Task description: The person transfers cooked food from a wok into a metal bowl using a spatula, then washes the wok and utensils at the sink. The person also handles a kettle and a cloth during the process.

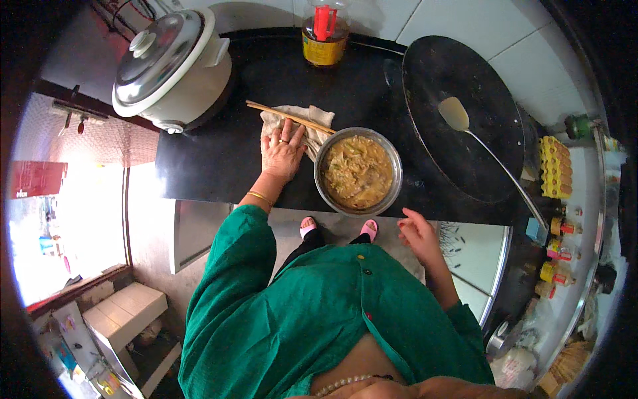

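Note:
My left hand (pixel 283 153) lies palm down on a folded beige cloth (pixel 319 115), fingers spread. A pair of wooden chopsticks (pixel 291 117) crosses the cloth just beyond my fingertips, one end reaching the metal bowl (pixel 398 174). Thick brown food in broth (pixel 358 172), with pale pieces and bits of green, fills much of that bowl near the counter's front edge. To its lower right, my right hand (pixel 419 234) hovers by the edge, loosely curled and holding nothing.
A lidded electric cooker (pixel 192 85) stands at the back left, with an oil bottle (pixel 325 42) against the wall. On the right, a long-handled spatula (pixel 454 113) rests in a large black wok (pixel 428 99). Beyond are a yellow egg tray (pixel 548 167) and several bottles (pixel 552 273).

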A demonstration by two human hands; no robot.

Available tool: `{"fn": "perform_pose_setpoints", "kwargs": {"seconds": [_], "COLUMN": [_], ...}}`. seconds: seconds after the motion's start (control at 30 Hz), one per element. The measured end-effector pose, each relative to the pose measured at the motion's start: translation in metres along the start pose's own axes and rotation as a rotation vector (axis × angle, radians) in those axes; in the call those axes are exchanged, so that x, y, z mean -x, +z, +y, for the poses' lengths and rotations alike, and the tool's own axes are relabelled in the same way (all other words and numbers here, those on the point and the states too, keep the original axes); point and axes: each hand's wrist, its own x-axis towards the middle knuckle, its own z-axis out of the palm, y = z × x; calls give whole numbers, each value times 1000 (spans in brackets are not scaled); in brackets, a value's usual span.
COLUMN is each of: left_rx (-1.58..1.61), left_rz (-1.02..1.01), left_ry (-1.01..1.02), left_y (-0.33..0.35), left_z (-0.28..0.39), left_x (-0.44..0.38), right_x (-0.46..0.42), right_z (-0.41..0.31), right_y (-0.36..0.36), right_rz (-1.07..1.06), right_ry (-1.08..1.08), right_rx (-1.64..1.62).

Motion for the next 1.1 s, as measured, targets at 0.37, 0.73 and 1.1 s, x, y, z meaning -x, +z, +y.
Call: {"fn": "perform_pose_setpoints", "kwargs": {"seconds": [0.37,0.73,1.1], "left_rx": [-36,79,1167], "left_rz": [31,17,-276], "left_ry": [63,-2,-169], "left_y": [10,11,-23], "left_z": [0,3,10], "left_x": [-73,-111,-50], "right_x": [-33,-50,-71], "right_z": [45,16,-5], "right_y": [59,83,90], "right_rz": [97,154,206], "right_ry": [174,104,1], "right_rx": [-724,-900,-964]}}
